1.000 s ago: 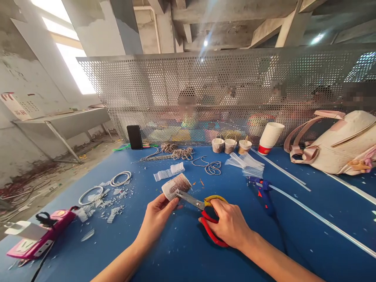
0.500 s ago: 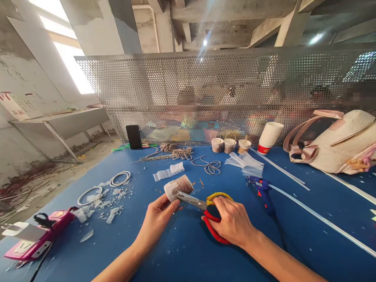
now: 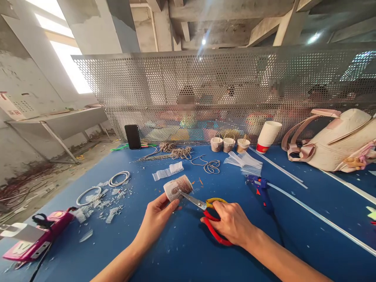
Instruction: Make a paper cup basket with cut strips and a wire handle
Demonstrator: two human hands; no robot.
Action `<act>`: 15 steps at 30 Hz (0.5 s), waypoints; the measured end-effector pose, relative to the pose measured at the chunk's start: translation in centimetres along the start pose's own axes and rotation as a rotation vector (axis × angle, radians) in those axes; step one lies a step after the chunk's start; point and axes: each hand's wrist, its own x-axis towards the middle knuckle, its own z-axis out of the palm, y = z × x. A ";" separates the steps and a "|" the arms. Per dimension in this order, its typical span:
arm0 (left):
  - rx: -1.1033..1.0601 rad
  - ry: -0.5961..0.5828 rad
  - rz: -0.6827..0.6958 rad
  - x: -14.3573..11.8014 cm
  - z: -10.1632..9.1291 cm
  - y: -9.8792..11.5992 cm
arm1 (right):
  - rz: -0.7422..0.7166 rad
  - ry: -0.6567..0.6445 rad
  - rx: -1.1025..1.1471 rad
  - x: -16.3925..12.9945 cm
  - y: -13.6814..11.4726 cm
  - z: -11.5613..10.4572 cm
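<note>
My left hand (image 3: 161,211) holds a paper cup (image 3: 178,188) on its side, fingers wrapped round its lower part. Brown cord is wound about the cup, and its white end faces left. In my right hand (image 3: 230,221) are scissors (image 3: 195,200) with red and yellow handles. Their blade tips touch or nearly touch the cord on the cup's near side; I cannot tell which. The blades look nearly closed. Beyond the cup lie a pleated white strip (image 3: 168,171) and a loose piece of cord (image 3: 210,166).
A blue glue gun (image 3: 259,188) lies at the right, before a stack of paper cups (image 3: 268,136) and a backpack (image 3: 337,141). Small cord-wrapped baskets (image 3: 229,145) line the perforated screen (image 3: 164,78). At the left are white rings (image 3: 119,179), scraps and a pink power strip (image 3: 41,239).
The scissor blades have closed further, and the yellow handle has come down towards the red one. The cup stays in my left hand in much the same place.
</note>
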 end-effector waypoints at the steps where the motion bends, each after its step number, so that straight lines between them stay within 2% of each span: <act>1: -0.008 0.008 -0.006 0.0 0.0 0.0 | 0.015 -0.011 0.027 0.0 -0.1 0.0; 5: -0.051 0.042 -0.024 0.2 0.1 0.0 | 0.196 -0.101 0.306 0.2 -0.8 -0.3; 9: -0.127 0.060 -0.079 0.3 0.1 0.0 | 0.545 -0.162 0.615 0.8 -1.1 -0.6; 12: -0.259 0.055 -0.142 0.5 0.0 -0.1 | 0.781 -0.211 0.809 1.4 -0.6 -1.1; 13: -0.315 0.060 -0.157 0.5 0.0 -0.1 | 0.800 -0.223 0.850 1.6 -0.4 -1.3; 15: -0.421 0.084 -0.190 0.7 0.0 -0.3 | 0.747 -0.190 0.824 1.7 -0.2 -1.7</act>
